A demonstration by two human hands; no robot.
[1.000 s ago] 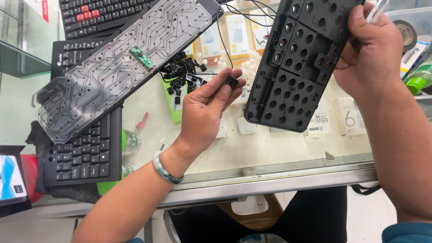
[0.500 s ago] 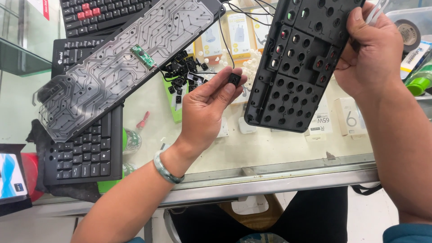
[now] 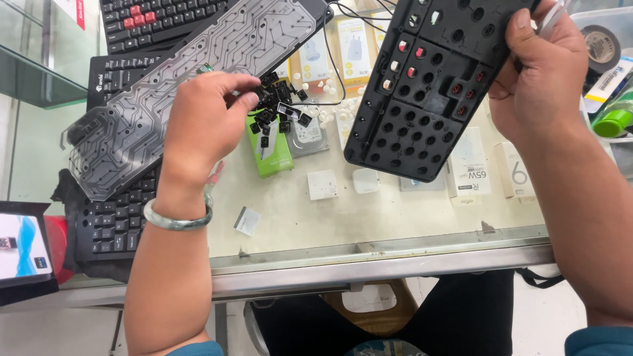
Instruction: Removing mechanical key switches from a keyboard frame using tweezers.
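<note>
Glass counter (image 3: 395,227) is the bench; everything below is placed relative to the black keyboard frame (image 3: 432,79).

Frame is held up off the counter, tilted, underside toward the camera, by the right hand (image 3: 537,79). Right fingers are closed tight around its far edge, thumb across the face.

Left of the frame: the clear membrane sheet (image 3: 191,86) with printed traces, lying across two complete black keyboards (image 3: 119,198) (one with a few red keys, further back).

Between the membrane and the frame: a pile of loose black keycaps (image 3: 280,112), sitting on a green box (image 3: 270,148) and a bare hard drive (image 3: 310,135). Small white rubber domes (image 3: 330,118) are scattered just beside the pile.

Under and below the frame on the counter: boxed chargers and small white adapters (image 3: 323,184). Right of the frame: a tray with a tape roll (image 3: 597,46).

Progress, my read: frame is mostly bare. Nearly all sockets are open holes; only a handful near the upper left show white or red inserts (can't tell if those are seated parts or leftovers). So most of the keycap work is left, and the pile is large.

Left hand (image 3: 208,122) is over the keycap pile's left edge, palm down, fingers (image 3: 247,86) curled and bunched at the tips, touching the caps. Can't tell whether a cap is actually pinched yet; the knuckles hide the tips.
</note>
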